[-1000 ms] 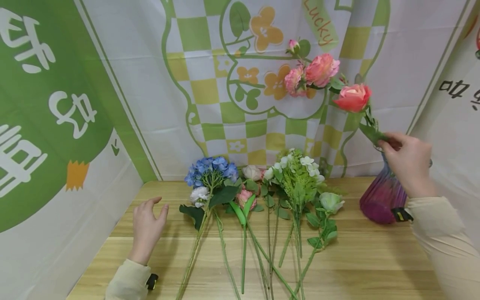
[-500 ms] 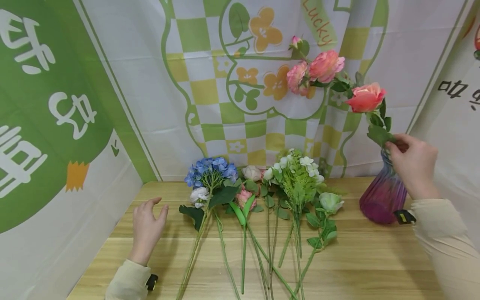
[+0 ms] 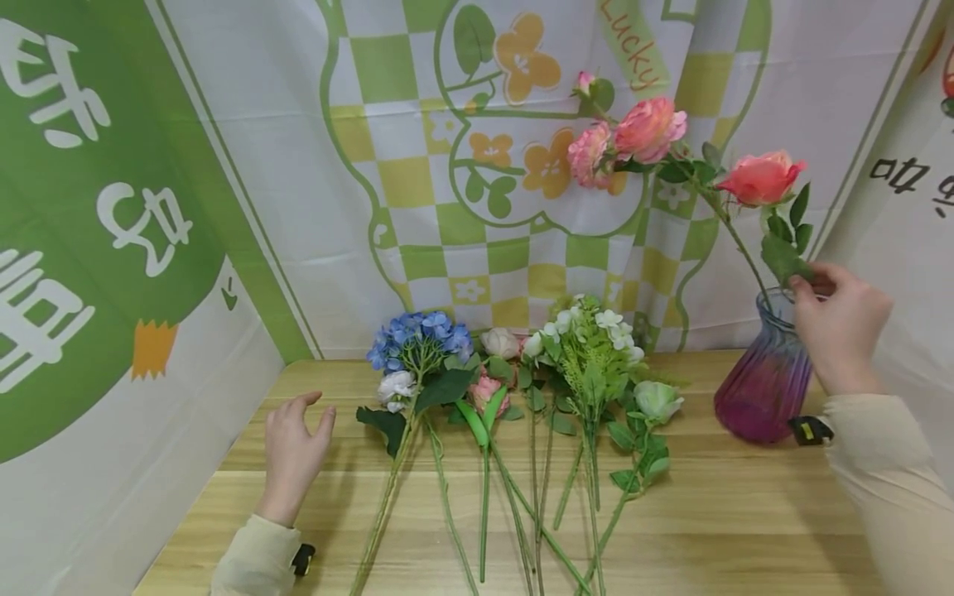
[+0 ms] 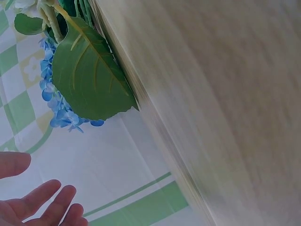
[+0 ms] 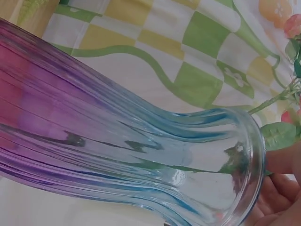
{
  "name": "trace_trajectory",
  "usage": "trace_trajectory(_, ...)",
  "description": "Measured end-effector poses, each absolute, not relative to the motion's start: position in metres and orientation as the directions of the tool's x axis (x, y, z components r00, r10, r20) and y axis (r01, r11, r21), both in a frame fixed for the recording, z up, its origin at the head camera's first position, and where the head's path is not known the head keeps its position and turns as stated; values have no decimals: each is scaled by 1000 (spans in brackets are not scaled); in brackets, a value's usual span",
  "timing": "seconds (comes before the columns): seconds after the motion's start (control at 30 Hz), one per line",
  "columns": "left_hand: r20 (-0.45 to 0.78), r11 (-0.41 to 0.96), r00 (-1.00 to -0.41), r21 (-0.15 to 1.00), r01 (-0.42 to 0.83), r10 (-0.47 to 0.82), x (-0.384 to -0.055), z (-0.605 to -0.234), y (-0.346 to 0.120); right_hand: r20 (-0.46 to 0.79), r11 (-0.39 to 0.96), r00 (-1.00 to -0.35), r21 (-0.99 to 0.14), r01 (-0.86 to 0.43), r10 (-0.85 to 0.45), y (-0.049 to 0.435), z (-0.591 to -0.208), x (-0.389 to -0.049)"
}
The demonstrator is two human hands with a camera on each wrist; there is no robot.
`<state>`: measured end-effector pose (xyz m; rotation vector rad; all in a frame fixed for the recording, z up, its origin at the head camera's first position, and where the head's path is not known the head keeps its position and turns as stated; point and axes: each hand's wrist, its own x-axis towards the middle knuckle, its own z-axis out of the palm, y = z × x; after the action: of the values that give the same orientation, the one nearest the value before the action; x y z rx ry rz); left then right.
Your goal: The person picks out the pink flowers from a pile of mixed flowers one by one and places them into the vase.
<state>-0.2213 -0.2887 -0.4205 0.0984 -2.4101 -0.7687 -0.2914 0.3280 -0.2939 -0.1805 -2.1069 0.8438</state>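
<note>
My right hand (image 3: pixel 844 327) pinches the leafy stem of a coral rose (image 3: pixel 763 178) just above the rim of a glass vase (image 3: pixel 763 389). The vase stands upright and shades from purple-pink at the base to clear blue at the neck (image 5: pixel 225 155). A branch of pink blooms (image 3: pixel 650 130) leans out of its mouth to the left. Over the table's left side, my left hand (image 3: pixel 293 455) holds nothing, its fingers spread and relaxed. Nearest to it lies a blue hydrangea (image 3: pixel 421 339), whose large leaf (image 4: pixel 89 70) shows in the left wrist view.
Several artificial flowers lie across the middle of the wooden table (image 3: pixel 708 530), among them a white bloom (image 3: pixel 397 389), a green-and-white spray (image 3: pixel 592 348) and a pale green rose (image 3: pixel 657 402). A patterned cloth (image 3: pixel 477 223) hangs behind the table.
My right hand has moved right with the coral rose, which now stands more upright and apart from the pink branch. The vase's mouth has come into view. My left hand has stayed in place.
</note>
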Motion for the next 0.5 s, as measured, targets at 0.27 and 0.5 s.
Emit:
trace_trajectory(0.27,531,831,-813,544,112,-238,-222,-421,-289,648,755,-651,-633,-172,395,327,-293,-298)
trace_trajectory(0.5,527,832,-815,545,109,-238,-222,-421,-289,659,765,-642,-621,-171,391,329,-296,-306)
